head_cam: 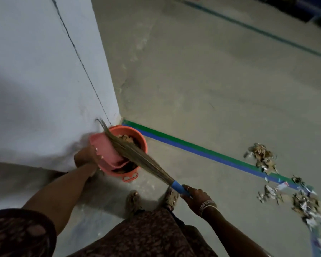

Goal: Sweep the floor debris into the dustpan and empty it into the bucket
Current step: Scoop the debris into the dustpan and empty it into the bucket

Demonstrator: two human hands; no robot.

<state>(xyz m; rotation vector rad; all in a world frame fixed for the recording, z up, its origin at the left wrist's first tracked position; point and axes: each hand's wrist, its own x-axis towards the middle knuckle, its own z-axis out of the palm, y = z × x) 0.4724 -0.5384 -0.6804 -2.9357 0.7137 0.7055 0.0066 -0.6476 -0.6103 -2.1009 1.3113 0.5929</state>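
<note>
So the left grip [86, 154] is clamped round the back end of the pink plastic dustpan [106, 151], fingers curled on it. It's tipping the pan so the open mouth hangs down inside the orange-red plastic bucket [144, 145]. Makes sense, at that angle whatever's in the pan slides off.

The right grip [196, 198] is wrapped tight round the blue handle [178, 188] of the straw-coloured grass broom [137, 156]. The bristles lie across the pan and over the bucket's rim, with the tips poking out past its far side. My guess is the broom's there to brush the last clingy bits off the pan so nothing gets carried out again.

Inside the bucket you can see some brownish scraps [127, 139], so I'd call this the emptying part of one round, not the end of the job. Well to the right of the bucket there's plenty of loose floor debris [263, 158], dry leaves and papery-looking bits. It's scattered along the green-and-blue tape stripe [193, 147], which runs out from just behind the bucket across the grey concrete floor [211, 80].

The bucket itself sits just beside the corner of the white wall [44, 71], probably to keep it out of the sweeping path. Next round likely means heading right for that pile, and the light stuff could scatter if it's swept too hard.
</note>
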